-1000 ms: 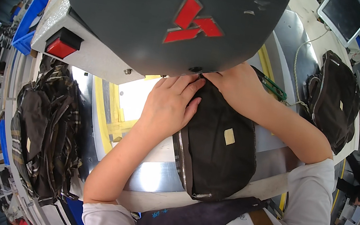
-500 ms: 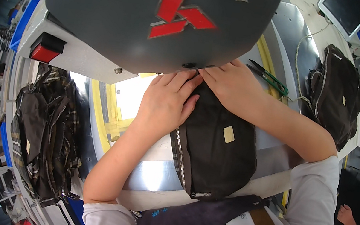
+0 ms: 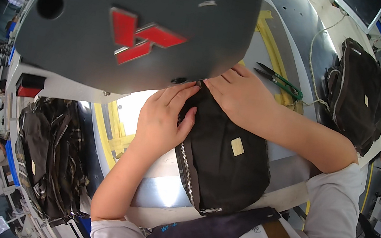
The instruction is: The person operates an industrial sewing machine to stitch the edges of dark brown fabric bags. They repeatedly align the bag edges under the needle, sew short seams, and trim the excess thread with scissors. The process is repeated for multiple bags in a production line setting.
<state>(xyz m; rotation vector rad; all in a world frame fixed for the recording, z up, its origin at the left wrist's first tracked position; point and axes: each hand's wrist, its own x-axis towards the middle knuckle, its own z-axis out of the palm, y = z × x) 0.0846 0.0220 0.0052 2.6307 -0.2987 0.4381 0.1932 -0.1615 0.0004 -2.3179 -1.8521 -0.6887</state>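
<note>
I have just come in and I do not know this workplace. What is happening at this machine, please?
A person presses a black bag flat on the metal table of a sewing machine. The left hand lies on the bag's zipper edge, and the right hand holds its upper end under the machine's head. Green snips lie behind the right hand. More black bags lie piled at the left.

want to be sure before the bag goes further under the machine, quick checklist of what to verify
1. Left hand flat on the black bag: ok.
2. Right hand pressing the bag's top edge by the sewing machine head: ok.
3. Fingertips away from the needle: cannot tell, the machine head hides it.
4. Zipper lying flat along the bag's left edge: ok.
5. Green snips lying away from both hands: ok.
6. Spare bags off the sewing area: ok.
</note>
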